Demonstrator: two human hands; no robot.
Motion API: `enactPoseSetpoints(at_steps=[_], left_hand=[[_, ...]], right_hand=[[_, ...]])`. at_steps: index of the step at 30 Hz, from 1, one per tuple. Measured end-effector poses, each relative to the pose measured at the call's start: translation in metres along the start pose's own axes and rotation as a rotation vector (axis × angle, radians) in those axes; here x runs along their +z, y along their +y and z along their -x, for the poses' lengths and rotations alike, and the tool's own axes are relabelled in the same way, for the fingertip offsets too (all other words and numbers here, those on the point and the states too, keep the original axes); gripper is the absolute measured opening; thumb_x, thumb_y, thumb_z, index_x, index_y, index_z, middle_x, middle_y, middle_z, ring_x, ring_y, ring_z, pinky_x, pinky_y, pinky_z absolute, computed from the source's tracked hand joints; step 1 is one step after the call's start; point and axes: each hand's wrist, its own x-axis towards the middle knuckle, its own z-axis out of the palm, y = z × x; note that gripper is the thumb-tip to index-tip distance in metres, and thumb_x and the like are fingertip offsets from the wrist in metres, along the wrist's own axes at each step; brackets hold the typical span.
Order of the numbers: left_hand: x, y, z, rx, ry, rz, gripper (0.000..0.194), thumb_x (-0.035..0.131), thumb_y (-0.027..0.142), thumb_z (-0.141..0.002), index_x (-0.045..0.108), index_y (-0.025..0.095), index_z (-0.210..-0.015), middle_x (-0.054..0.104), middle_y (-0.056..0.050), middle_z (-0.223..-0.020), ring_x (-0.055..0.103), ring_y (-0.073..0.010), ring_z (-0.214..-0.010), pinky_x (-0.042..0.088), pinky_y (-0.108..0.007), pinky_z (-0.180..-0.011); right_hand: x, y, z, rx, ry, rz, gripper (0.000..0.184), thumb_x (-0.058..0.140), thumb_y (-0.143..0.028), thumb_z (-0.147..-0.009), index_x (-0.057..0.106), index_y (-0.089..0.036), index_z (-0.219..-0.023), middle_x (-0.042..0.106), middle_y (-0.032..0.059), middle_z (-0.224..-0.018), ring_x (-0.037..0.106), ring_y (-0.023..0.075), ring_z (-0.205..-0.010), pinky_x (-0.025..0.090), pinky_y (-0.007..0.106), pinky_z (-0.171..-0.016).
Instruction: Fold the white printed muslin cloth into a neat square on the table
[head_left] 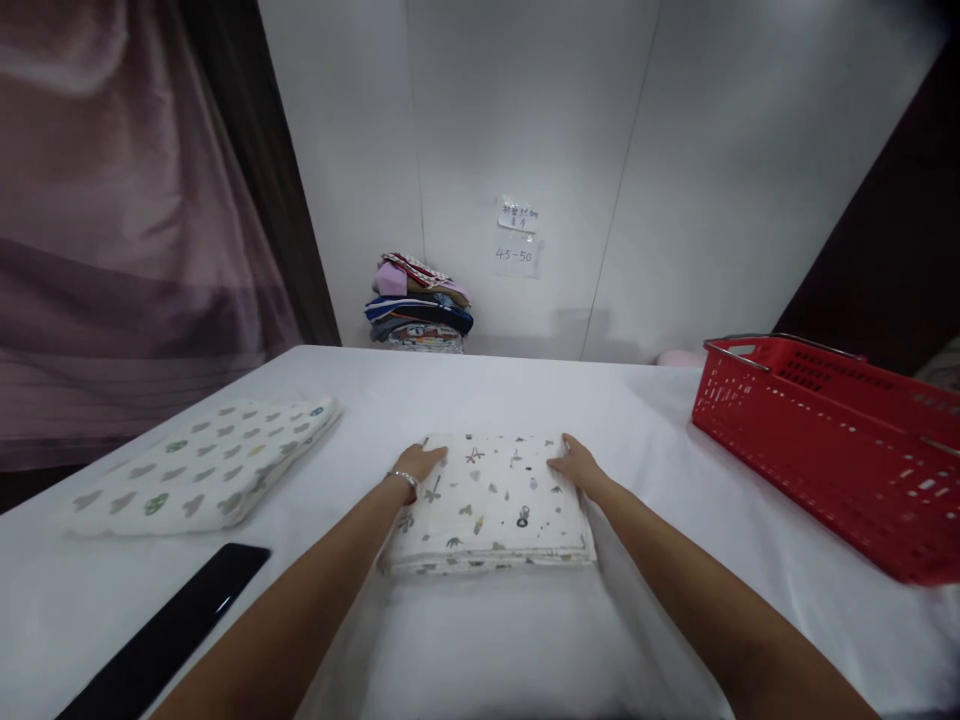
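Note:
A folded white cloth with small printed figures (491, 505) lies in the middle of the white table (525, 400). My left hand (420, 463) rests flat on its far left corner, fingers stretched out, a bracelet at the wrist. On the far right corner lies my right hand (574, 464), also flat with fingers extended. Neither hand grips the cloth.
Another folded cloth with grey and green shapes (202, 478) lies at the left. A red plastic basket (832, 440) stands at the right. A flat black object (169, 630) lies near the front left edge. A pile of colourful folded textiles (418, 305) sits against the back wall.

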Motion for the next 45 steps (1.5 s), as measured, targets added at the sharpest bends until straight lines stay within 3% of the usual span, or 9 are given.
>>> enactPoseSetpoints(at_steps=[6, 13, 17, 20, 25, 28, 31, 36, 45], left_hand=[[0.000, 0.009, -0.013, 0.114, 0.039, -0.063, 0.042, 0.050, 0.046, -0.076, 0.053, 0.017, -0.107, 0.061, -0.010, -0.108, 0.058, -0.0238, -0.098, 0.043, -0.029, -0.079], [0.004, 0.013, -0.031, 0.093, -0.008, -0.156, 0.055, 0.052, 0.047, -0.075, 0.044, 0.015, -0.119, 0.056, -0.015, -0.116, 0.054, -0.0252, -0.105, 0.042, -0.031, -0.084], [0.008, -0.002, -0.012, 0.265, -0.067, -0.273, 0.067, 0.049, 0.048, -0.076, 0.033, 0.012, -0.130, 0.032, -0.017, -0.138, 0.033, -0.0262, -0.125, 0.031, -0.034, -0.098], [0.006, -0.012, 0.017, 0.395, -0.120, -0.410, 0.066, 0.046, 0.051, -0.077, 0.034, 0.016, -0.131, 0.015, -0.014, -0.145, 0.015, -0.0288, -0.132, 0.021, -0.044, -0.103], [0.010, -0.004, 0.071, 0.647, -0.254, -0.454, 0.047, 0.037, 0.051, -0.083, 0.049, 0.023, -0.120, 0.034, -0.009, -0.139, 0.020, -0.0285, -0.131, 0.015, -0.050, -0.102], [0.029, 0.015, 0.103, 0.900, -0.295, -0.339, 0.045, 0.039, 0.049, -0.084, 0.048, 0.024, -0.121, 0.038, -0.006, -0.136, 0.028, -0.0244, -0.127, 0.020, -0.044, -0.103], [0.054, 0.039, 0.128, 1.080, -0.266, -0.237, 0.036, 0.046, 0.038, -0.084, 0.051, 0.023, -0.115, 0.048, -0.005, -0.127, 0.039, -0.0212, -0.118, 0.028, -0.037, -0.099], [0.084, 0.069, 0.139, 1.074, -0.225, -0.203, 0.019, 0.046, 0.029, -0.085, 0.060, 0.020, -0.092, 0.059, -0.005, -0.092, 0.051, -0.0182, -0.089, 0.038, -0.034, -0.081], [0.091, 0.075, 0.133, 1.094, -0.230, -0.334, 0.020, 0.044, 0.030, -0.086, 0.062, 0.020, -0.087, 0.056, -0.005, -0.086, 0.049, -0.0176, -0.084, 0.037, -0.032, -0.077]], right_hand=[[0.009, -0.005, -0.002, -0.092, 0.099, -0.041, 0.072, 0.056, -0.021, -0.064, 0.034, -0.017, -0.132, 0.056, 0.0077, -0.115, 0.054, 0.0204, -0.100, 0.041, 0.030, -0.088], [0.011, -0.016, -0.030, -0.063, 0.048, -0.013, 0.069, 0.059, -0.031, -0.068, 0.036, -0.013, -0.131, 0.046, 0.0135, -0.128, 0.046, 0.0250, -0.113, 0.035, 0.035, -0.095], [0.010, -0.003, -0.008, -0.078, 0.020, -0.022, 0.065, 0.056, -0.036, -0.073, 0.037, -0.016, -0.131, 0.043, 0.0101, -0.132, 0.044, 0.0228, -0.116, 0.033, 0.034, -0.098], [0.007, 0.008, 0.022, -0.092, 0.002, -0.095, 0.061, 0.056, -0.038, -0.073, 0.040, -0.021, -0.130, 0.046, 0.0067, -0.130, 0.045, 0.0219, -0.115, 0.035, 0.034, -0.097], [-0.006, 0.018, 0.071, -0.069, -0.058, -0.391, 0.055, 0.053, -0.032, -0.075, 0.043, -0.020, -0.127, 0.048, 0.0079, -0.128, 0.050, 0.0197, -0.110, 0.042, 0.031, -0.089], [-0.013, 0.022, 0.092, 0.020, -0.053, -0.498, 0.056, 0.055, -0.031, -0.073, 0.043, -0.017, -0.125, 0.050, 0.0121, -0.124, 0.058, 0.0187, -0.093, 0.048, 0.030, -0.075], [-0.017, 0.026, 0.106, 0.028, -0.075, -0.504, 0.048, 0.057, -0.031, -0.070, 0.051, -0.015, -0.114, 0.062, 0.0091, -0.099, 0.059, 0.0143, -0.069, 0.048, 0.026, -0.056], [-0.015, 0.030, 0.115, 0.031, -0.147, -0.451, 0.025, 0.055, -0.035, -0.071, 0.058, -0.016, -0.087, 0.054, -0.0040, -0.052, 0.048, 0.0088, -0.042, 0.039, 0.020, -0.040], [-0.013, 0.029, 0.118, 0.046, -0.121, -0.478, 0.016, 0.055, -0.032, -0.069, 0.049, -0.018, -0.076, 0.053, -0.0043, -0.057, 0.047, 0.0076, -0.039, 0.029, 0.017, -0.032]])
